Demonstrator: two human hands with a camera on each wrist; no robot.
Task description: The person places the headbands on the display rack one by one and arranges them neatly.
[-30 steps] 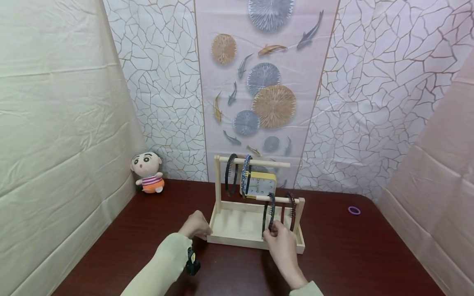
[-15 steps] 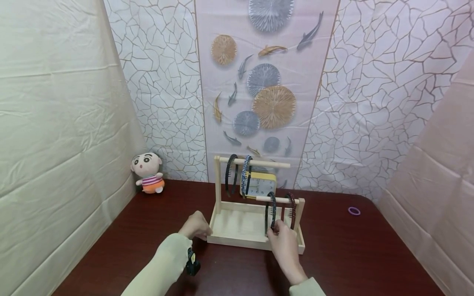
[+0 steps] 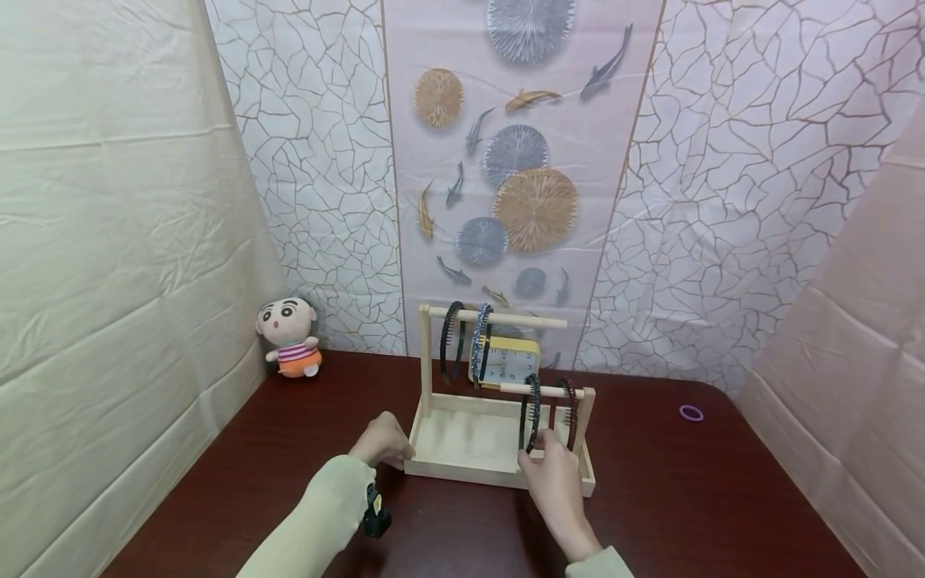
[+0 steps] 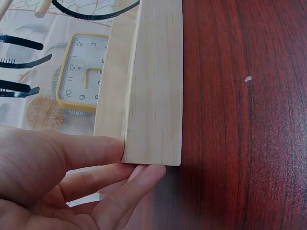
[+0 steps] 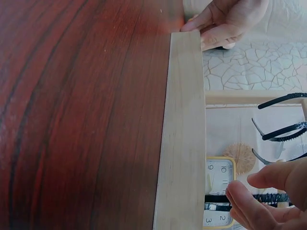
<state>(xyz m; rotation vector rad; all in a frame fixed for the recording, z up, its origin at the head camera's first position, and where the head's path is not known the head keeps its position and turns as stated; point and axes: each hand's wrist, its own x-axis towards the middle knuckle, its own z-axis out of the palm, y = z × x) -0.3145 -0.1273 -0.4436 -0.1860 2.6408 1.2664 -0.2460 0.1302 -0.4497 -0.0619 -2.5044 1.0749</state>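
My left hand (image 3: 383, 440) pinches the left front corner of a pale wooden headband stand (image 3: 462, 474), thumb on the tray's rim and fingers beneath, as the left wrist view shows. A dark glittery toothed headband (image 3: 535, 405) hangs over the stand's lower bar. Around its lower ends are the spread thumb and fingers of my right hand (image 3: 555, 474); a gap shows between thumb and forefinger in the right wrist view. To its right hangs a dark red headband (image 3: 571, 401). On the upper bar hang a black headband (image 3: 445, 345) and a blue sparkly headband (image 3: 477, 341).
Behind the stand is a yellow-framed clock (image 3: 516, 353). A plush doll (image 3: 291, 341) sits at the back left of the dark red table (image 3: 686, 498). A purple ring (image 3: 690, 412) lies at the right. Cloth hangs at the back and both sides.
The glittery headband has shifted slightly right along the lower bar. My right hand moved right with it, and its thumb has since parted from the fingers. My left hand stays put.
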